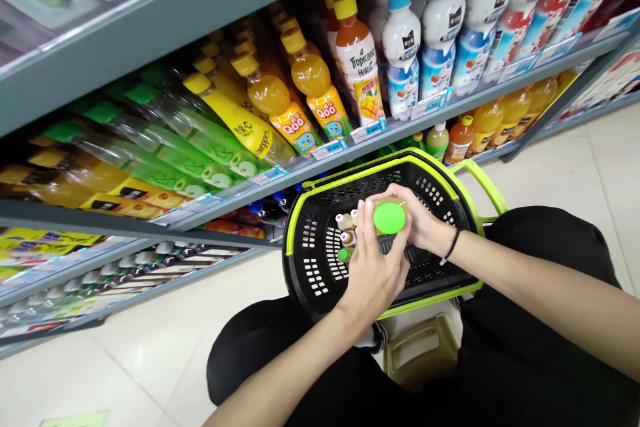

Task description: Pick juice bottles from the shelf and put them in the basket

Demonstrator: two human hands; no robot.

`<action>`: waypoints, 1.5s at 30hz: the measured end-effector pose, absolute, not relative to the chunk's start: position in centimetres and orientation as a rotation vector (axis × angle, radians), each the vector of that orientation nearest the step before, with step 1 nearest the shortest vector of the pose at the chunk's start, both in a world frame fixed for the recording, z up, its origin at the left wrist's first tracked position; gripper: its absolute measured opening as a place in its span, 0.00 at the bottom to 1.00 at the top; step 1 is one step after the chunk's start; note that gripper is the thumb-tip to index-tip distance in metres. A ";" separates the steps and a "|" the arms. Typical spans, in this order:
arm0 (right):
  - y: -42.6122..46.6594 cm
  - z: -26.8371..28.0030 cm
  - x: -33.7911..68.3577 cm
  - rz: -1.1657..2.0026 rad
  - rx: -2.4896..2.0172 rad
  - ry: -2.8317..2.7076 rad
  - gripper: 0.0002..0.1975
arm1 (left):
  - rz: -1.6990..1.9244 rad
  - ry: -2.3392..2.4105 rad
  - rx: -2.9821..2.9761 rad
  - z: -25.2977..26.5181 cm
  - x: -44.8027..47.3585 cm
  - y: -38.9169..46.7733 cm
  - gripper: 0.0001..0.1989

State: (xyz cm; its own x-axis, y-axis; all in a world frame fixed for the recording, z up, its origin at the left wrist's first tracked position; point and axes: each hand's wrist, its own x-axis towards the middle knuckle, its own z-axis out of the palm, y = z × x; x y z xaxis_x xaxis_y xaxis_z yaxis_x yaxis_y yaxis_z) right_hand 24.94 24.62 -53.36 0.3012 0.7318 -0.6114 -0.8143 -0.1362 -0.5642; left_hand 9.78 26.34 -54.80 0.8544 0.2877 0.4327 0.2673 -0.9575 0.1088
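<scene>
Over the shopping basket (325, 310), I hold a bottle with a wide bright green cap (390, 217) between both hands. The cap faces up toward me, and most of its body is hidden by my fingers. My left hand (373, 260) is closed around the near left side. My right hand (423, 217) grips it from the far right side. Inside the black basket with its lime-green rim, several small bottles (348, 238) lie to the left of my hands, one with a green cap (343, 255).
Shelves of drinks stand ahead, with a grey shelf edge (230, 197) close behind the basket. Green-capped bottles (165, 153), Qoo bottles (320, 93), a Tropicana bottle (357, 60) and white blue-capped bottles (403, 53) line it. A tan stool (425, 347) shows between my legs, on tiled floor (150, 353).
</scene>
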 end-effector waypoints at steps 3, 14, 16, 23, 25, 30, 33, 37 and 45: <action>24.6 -53.2 24.9 1.329 -1.100 0.096 0.14 | 0.705 0.446 2.980 -54.7 9.8 26.4 0.56; 24.6 -52.9 24.7 1.376 -1.111 0.132 0.15 | 0.694 0.469 2.954 -54.6 9.7 26.8 0.53; 24.6 -52.9 24.6 1.378 -1.092 0.122 0.15 | 0.701 0.479 2.954 -54.6 9.7 26.9 0.51; 24.4 -52.4 23.9 1.319 -1.125 0.072 0.20 | 0.746 0.480 2.904 -54.4 9.8 27.8 0.43; 24.4 -52.2 23.8 1.317 -1.132 0.061 0.21 | 0.743 0.481 2.904 -54.2 9.7 28.4 0.42; 24.7 -52.2 23.4 1.333 -1.164 0.037 0.20 | 0.727 0.520 2.939 -53.5 9.6 30.2 0.36; 24.7 -52.4 23.2 1.361 -1.145 -0.045 0.21 | 0.725 0.567 2.939 -53.1 9.5 31.4 0.33; 24.7 -52.6 23.1 1.417 -1.194 -0.160 0.23 | 0.705 0.642 2.826 -53.1 9.1 32.9 0.32; 24.6 -52.5 22.9 1.503 -1.261 -0.251 0.27 | 0.841 0.652 2.464 -54.1 8.5 34.5 0.41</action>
